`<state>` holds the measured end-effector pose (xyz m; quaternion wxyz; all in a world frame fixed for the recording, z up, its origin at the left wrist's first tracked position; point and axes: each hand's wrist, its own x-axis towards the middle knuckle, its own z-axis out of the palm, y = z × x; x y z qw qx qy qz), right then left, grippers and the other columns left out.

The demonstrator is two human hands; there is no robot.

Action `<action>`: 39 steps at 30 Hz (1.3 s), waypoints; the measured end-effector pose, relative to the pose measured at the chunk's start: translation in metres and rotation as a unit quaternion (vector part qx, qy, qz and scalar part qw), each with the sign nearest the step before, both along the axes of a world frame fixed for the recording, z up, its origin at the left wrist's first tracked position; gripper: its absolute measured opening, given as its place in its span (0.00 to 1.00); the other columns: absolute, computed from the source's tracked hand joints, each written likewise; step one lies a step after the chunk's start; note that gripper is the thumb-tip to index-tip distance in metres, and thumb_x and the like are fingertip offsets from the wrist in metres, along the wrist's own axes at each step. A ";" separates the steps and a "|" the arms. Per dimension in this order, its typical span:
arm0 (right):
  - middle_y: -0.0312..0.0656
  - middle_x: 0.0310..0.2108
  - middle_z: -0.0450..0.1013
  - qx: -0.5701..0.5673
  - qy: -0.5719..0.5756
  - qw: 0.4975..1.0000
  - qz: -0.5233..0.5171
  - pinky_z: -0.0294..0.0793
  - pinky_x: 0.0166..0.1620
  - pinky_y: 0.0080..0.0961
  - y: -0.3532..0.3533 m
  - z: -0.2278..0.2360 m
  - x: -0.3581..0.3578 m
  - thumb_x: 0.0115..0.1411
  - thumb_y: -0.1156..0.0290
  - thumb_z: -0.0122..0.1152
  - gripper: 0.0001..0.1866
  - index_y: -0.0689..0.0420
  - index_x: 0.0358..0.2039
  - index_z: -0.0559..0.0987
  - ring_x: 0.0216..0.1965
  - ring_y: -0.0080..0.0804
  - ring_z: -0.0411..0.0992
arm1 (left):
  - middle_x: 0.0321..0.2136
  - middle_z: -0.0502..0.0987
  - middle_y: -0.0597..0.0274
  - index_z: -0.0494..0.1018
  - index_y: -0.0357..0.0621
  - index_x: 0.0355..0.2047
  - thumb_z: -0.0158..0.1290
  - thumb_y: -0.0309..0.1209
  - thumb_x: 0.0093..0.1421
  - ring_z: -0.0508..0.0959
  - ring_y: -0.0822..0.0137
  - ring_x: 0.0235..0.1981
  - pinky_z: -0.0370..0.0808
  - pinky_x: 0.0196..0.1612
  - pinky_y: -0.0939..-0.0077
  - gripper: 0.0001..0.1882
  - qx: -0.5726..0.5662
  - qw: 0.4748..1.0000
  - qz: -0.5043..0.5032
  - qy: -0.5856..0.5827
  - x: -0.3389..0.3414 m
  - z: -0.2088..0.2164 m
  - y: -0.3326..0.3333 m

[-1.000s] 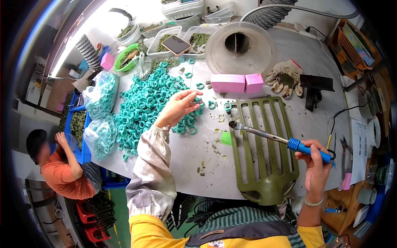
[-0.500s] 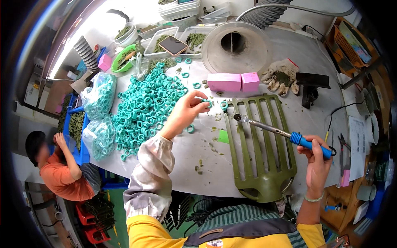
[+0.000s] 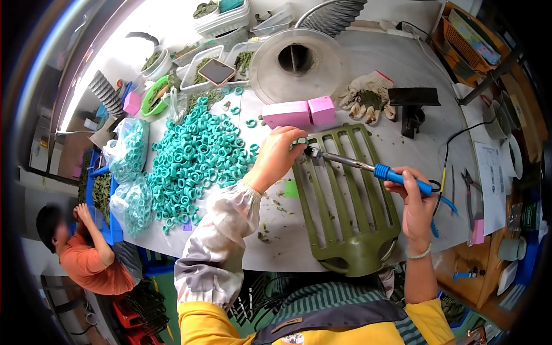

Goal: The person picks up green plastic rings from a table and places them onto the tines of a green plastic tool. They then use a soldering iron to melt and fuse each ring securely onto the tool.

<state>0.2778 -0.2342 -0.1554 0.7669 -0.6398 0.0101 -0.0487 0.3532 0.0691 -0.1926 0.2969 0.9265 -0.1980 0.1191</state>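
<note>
Between the thumb and fingers of my left hand (image 3: 276, 156) is a small teal ring (image 3: 299, 141), pinched above the top left corner of an olive-green slotted plastic frame (image 3: 357, 241). My right hand (image 3: 415, 201) is wrapped round the blue handle of a soldering iron (image 3: 397, 176). The iron's metal shaft slants left over the frame, and its darkened, widened tip is right beside the ring; whether they touch I cannot tell. Left of my left hand lies a big heap of teal rings (image 3: 198, 158), with a few loose ones around it.
Two pink blocks (image 3: 286, 113) sit behind the frame. Farther back are a clear disc with a duct opening (image 3: 259, 72), a phone (image 3: 217, 72) on tubs, and a soiled glove (image 3: 368, 95). Bagged rings (image 3: 129, 201) stand at left, near a person in orange (image 3: 95, 259). Pliers (image 3: 470, 195) lie at right.
My left hand with its ring and the soldering iron's tip have come close together over the frame's corner. The whole view has shifted slightly, with bench things appearing farther left.
</note>
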 end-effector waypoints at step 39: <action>0.43 0.34 0.77 -0.020 0.014 0.999 -0.023 0.79 0.35 0.25 -0.011 0.029 -0.022 0.67 0.70 0.53 0.12 0.67 0.35 0.79 0.29 0.29 0.78 | 0.37 0.78 0.58 0.80 0.43 0.36 0.63 0.30 0.56 0.76 0.59 0.43 0.72 0.50 0.67 0.09 0.136 0.982 0.116 0.061 -0.012 -0.008 0.100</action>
